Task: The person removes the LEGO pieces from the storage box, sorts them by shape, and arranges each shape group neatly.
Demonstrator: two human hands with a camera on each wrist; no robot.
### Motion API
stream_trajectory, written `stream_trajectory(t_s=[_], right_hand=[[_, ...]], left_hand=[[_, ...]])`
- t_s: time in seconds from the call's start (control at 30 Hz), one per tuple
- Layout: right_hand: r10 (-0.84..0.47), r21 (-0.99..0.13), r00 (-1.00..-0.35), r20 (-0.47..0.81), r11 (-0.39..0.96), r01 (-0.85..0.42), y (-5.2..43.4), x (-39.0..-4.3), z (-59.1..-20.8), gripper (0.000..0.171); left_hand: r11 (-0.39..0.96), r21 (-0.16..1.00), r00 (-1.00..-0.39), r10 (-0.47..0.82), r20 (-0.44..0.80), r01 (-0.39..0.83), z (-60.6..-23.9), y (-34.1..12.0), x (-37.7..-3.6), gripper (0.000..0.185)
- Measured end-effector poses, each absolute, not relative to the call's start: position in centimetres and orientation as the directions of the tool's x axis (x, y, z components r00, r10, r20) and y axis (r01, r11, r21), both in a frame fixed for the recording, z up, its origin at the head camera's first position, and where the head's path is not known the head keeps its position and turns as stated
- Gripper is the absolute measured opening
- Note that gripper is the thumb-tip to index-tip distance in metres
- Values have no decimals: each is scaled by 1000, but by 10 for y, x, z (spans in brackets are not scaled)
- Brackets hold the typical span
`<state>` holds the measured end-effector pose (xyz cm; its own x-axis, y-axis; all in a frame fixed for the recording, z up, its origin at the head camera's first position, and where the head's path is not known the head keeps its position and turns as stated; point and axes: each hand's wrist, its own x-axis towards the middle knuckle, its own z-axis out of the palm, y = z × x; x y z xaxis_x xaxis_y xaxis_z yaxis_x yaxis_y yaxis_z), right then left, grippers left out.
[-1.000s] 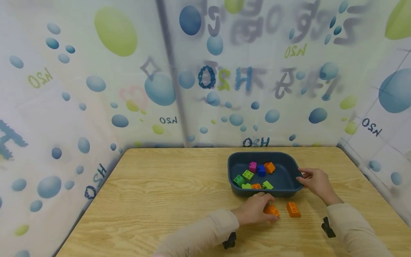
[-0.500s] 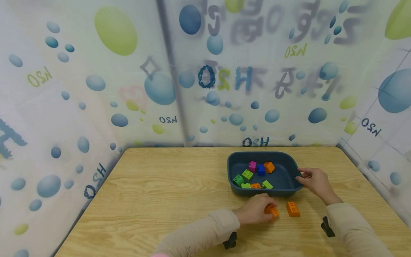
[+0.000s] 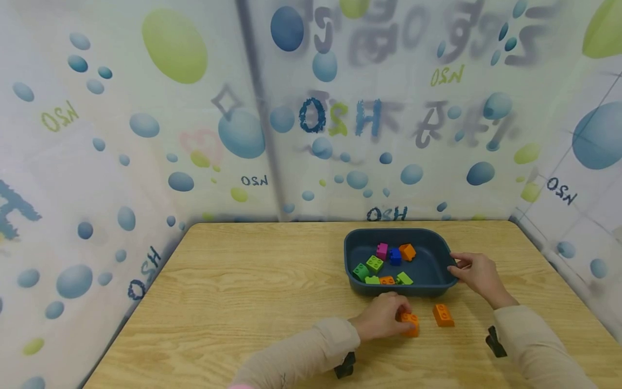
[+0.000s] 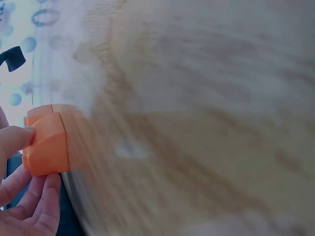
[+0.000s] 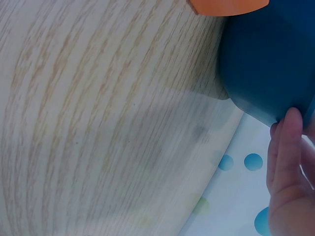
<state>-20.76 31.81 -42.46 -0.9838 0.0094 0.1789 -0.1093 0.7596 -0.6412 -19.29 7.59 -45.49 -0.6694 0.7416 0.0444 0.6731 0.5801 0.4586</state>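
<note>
Left hand: the left hand (image 3: 381,319) has its fingers grasping an orange plastic toy block with a sloped face (image 4: 49,145), thumb on one side, fingertips on the other.
Held block: just in front of the near wall of the bin, low at the desk; I cannot tell whether it touches the wood.
Right hand: the right hand (image 3: 478,274) pinches the right end of a dark blue rectangular plastic bin with rounded corners (image 3: 437,292), fingers at its rim.
Loose block: a second orange block, studded and slope-sided (image 3: 443,315), sits on the desk to the right of the held one, near the bin and touched by neither hand.
In the bin, far side: a magenta block (image 3: 382,250), a royal blue block (image 3: 395,256) and a tilted orange block (image 3: 407,252).
In the bin, nearer: a lime green block (image 3: 374,263) and a darker green block (image 3: 360,272), then two more lime blocks with an orange one between them along the near wall.
Sleeves: beige cloth (image 3: 311,351) on both arms.
Desk: pale wood-grain desk (image 3: 233,270), the bin right of centre.
Backdrop: white sheeting printed with blue and green bubbles (image 3: 241,134) and reversed lettering.
</note>
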Motion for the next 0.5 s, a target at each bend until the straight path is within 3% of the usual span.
stream_trajectory(t_s=[0.33,0.5], right_hand=[[8,-639,-983,183,761,-113,319,-208,-425,39],[13,-644,-985,169,758,-101,318,-208,-425,39]], left_hand=[[597,495,-705,708,45,631,-460,76,-192,25],[550,565,-685,728,36,615,-460,72,-194,27]])
